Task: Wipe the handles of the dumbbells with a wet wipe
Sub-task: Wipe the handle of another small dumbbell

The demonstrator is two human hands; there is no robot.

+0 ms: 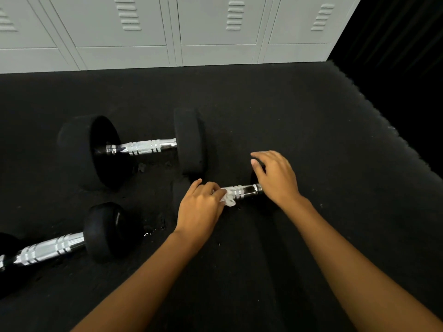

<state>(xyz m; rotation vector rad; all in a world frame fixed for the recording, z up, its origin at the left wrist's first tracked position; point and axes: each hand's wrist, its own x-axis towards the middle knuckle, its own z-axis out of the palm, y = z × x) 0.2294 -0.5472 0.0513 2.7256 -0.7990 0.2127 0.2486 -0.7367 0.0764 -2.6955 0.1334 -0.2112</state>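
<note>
Three black dumbbells with chrome handles lie on the dark floor. My left hand (pixel 200 207) is closed around a crumpled white wet wipe (pixel 229 198) and presses it on the chrome handle (pixel 244 190) of the small dumbbell in the middle. My right hand (pixel 275 177) rests with spread fingers on that dumbbell's right head, which is mostly hidden under it. A large dumbbell (pixel 143 147) lies behind to the left, untouched. A third dumbbell (pixel 103 232) lies at the lower left, partly out of frame.
Black rubber mat floor (pixel 287 116) stretches around the dumbbells. A row of pale grey lockers (pixel 215 32) stands along the far edge. The mat's right edge (pixel 383 121) drops into darkness. Some crumbled bits lie on the mat near the large dumbbell.
</note>
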